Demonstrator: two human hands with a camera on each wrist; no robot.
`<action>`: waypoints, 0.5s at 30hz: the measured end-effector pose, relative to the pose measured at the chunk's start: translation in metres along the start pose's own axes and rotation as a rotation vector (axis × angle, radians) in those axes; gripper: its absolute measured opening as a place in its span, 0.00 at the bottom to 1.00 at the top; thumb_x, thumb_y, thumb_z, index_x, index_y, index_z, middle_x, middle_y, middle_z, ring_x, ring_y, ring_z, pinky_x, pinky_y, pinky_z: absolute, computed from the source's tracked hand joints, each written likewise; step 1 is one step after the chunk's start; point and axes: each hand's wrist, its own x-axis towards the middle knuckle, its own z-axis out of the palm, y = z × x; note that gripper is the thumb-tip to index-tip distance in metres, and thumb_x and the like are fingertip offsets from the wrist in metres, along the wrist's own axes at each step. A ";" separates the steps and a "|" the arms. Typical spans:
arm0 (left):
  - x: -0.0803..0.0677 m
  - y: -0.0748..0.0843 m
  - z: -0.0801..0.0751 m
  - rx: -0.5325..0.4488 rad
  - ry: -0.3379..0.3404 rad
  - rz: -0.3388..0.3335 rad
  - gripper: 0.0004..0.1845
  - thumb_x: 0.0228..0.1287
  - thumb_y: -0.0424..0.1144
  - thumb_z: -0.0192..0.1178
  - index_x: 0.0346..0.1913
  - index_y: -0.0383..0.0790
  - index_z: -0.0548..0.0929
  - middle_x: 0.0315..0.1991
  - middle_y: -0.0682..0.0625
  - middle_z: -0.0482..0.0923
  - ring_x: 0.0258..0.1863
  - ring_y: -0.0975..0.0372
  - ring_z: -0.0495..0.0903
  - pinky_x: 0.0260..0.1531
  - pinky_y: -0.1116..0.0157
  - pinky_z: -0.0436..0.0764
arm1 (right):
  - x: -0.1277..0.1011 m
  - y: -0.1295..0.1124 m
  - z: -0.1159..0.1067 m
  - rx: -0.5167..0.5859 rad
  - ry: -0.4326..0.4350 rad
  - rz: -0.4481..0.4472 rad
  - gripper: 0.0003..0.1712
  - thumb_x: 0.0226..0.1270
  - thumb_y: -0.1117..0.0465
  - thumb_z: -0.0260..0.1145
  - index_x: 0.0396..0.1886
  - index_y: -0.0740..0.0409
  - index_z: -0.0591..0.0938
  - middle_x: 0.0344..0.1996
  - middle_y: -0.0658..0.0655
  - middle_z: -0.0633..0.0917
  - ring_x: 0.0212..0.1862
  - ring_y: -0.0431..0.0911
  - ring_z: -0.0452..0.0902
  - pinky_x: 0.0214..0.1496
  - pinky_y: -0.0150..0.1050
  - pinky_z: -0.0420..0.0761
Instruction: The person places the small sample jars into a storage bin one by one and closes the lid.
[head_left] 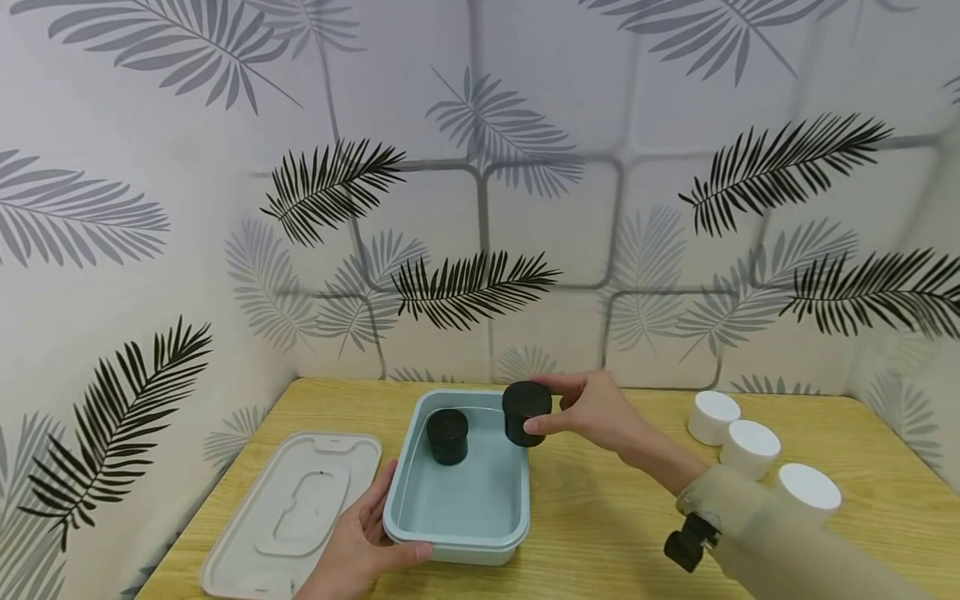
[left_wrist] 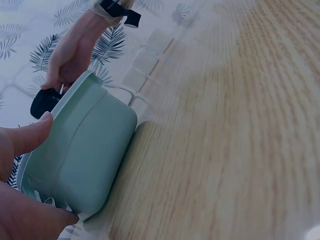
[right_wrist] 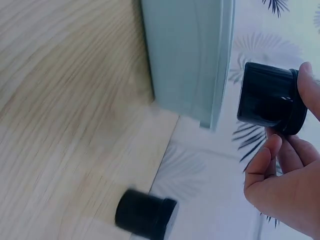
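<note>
A small staged recording corner, not a lived-in room: a light wood-grain counter [head_left: 600, 533] along the bottom of the frame is boxed in by leaf-print backdrop walls [head_left: 525, 167] filling everything above.

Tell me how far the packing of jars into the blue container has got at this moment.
Done: one black round jar stands inside the pale blue plastic container, whose pale lid lies beside it on the wooden table. In hand: the right hand holds a second black jar above the container's far rim, while the left hand steadies the near corner. Left: three white round jars sit untouched to the right.
</note>
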 end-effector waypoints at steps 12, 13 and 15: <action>0.000 -0.001 -0.001 -0.005 -0.027 0.002 0.60 0.59 0.27 0.77 0.86 0.35 0.46 0.84 0.42 0.47 0.81 0.47 0.53 0.63 0.69 0.73 | 0.015 -0.018 0.057 -0.027 -0.094 -0.013 0.40 0.51 0.54 0.88 0.65 0.57 0.86 0.50 0.53 0.91 0.36 0.45 0.82 0.39 0.39 0.78; 0.000 -0.001 -0.001 -0.011 -0.037 0.002 0.60 0.60 0.27 0.77 0.86 0.35 0.45 0.84 0.42 0.46 0.81 0.46 0.53 0.63 0.69 0.73 | 0.016 -0.017 0.062 -0.026 -0.094 -0.018 0.39 0.50 0.54 0.88 0.64 0.58 0.87 0.50 0.53 0.91 0.36 0.45 0.82 0.39 0.39 0.78; 0.000 -0.001 -0.002 -0.019 -0.052 -0.003 0.60 0.61 0.27 0.76 0.86 0.35 0.43 0.85 0.42 0.45 0.81 0.45 0.52 0.62 0.68 0.74 | 0.019 -0.016 0.070 -0.024 -0.094 -0.023 0.39 0.50 0.54 0.89 0.63 0.59 0.87 0.48 0.53 0.91 0.36 0.45 0.83 0.38 0.39 0.79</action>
